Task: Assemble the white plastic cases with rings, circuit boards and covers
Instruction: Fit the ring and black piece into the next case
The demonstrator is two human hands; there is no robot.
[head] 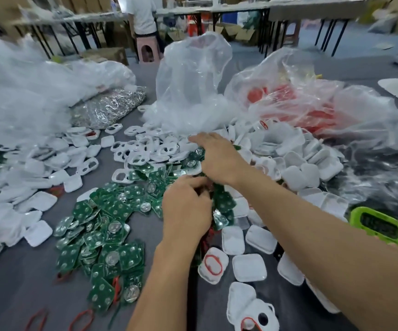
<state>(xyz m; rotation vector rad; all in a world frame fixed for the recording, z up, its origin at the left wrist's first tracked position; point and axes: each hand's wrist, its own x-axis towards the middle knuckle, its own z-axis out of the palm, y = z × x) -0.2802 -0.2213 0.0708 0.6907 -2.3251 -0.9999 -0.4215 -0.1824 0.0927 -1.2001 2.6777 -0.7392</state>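
Barely begun, I judge: circuit boards (112, 225) heaped loose; cases (249, 267) right of the heap, one ringed; covers (152, 151) beyond it; left hand (186, 206) and right hand (219, 158) dig in, grips untellable.

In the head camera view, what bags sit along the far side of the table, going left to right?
Cloudy white bag heap, bag of silvery metal parts, upright clear bag, bag of red parts.

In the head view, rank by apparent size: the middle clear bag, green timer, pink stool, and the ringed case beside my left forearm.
1. clear bag
2. green timer
3. ringed case and pink stool look alike; the stool stands far back, so no ranking.
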